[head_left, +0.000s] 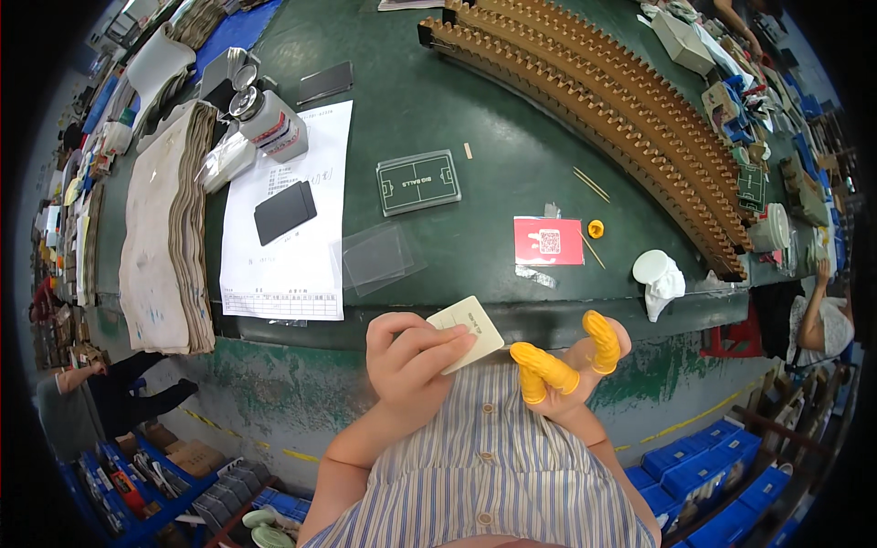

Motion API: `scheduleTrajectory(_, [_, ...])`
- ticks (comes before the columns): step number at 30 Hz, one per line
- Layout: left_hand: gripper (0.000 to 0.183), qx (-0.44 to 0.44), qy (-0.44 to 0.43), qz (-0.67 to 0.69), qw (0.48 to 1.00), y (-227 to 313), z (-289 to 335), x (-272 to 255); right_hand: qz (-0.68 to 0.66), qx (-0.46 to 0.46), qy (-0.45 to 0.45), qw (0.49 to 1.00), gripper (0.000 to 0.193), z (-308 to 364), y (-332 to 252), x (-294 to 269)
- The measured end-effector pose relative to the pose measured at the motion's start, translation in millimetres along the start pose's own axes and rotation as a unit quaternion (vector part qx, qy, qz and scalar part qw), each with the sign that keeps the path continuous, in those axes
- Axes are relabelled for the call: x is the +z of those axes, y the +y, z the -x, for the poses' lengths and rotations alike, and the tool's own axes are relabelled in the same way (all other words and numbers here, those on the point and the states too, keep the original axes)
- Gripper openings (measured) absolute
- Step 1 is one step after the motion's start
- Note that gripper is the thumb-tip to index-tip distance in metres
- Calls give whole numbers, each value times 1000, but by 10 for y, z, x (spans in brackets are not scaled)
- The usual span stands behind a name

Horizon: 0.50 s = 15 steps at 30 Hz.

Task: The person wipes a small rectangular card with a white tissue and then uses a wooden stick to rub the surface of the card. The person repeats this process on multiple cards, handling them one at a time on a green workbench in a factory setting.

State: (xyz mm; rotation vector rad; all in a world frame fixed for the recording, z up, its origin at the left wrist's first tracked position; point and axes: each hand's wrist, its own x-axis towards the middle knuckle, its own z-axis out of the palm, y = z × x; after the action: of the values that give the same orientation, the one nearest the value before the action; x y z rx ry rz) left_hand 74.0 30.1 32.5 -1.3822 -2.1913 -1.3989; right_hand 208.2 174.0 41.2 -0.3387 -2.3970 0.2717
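My left hand [402, 363] is closed on a cream card [481, 336], pinched between thumb and fingers and tilted in front of the table's near edge. To the right of it, my right hand [568, 388] is open and holds nothing; yellow ribbed finger cots cover several of its fingertips. Beyond the hands lie a red card with a square code [534, 242], a loose yellow finger cot [596, 229] and thin wooden sticks [592, 185]. A stack of dark green cards with white pitch lines [418, 185] and some clear plastic sheets [373, 259] lie further left.
At the left, a pump bottle [276, 131] and a dark card [284, 216] rest on a printed sheet [274, 279], beside stacked cloths [163, 237]. A white cloth bundle [661, 290] sits at the right edge. Slotted brown racks [585, 82] curve behind. Other people [822, 320] are at both sides.
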Motion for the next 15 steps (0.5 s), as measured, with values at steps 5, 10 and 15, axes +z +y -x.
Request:
scheduleTrajectory(5, [41,-13,-1,14,1000,-9,7,36,-119,57,17,991,70,151,16,149])
scheduleTrajectory(10, [36,-8,-7,7,1000,29,-62,18,-110,56,6,992,63,140,13,142])
scheduleTrajectory(15, [31,-77,-11,100,992,18,-10,43,-99,33,13,994,45,102,17,128])
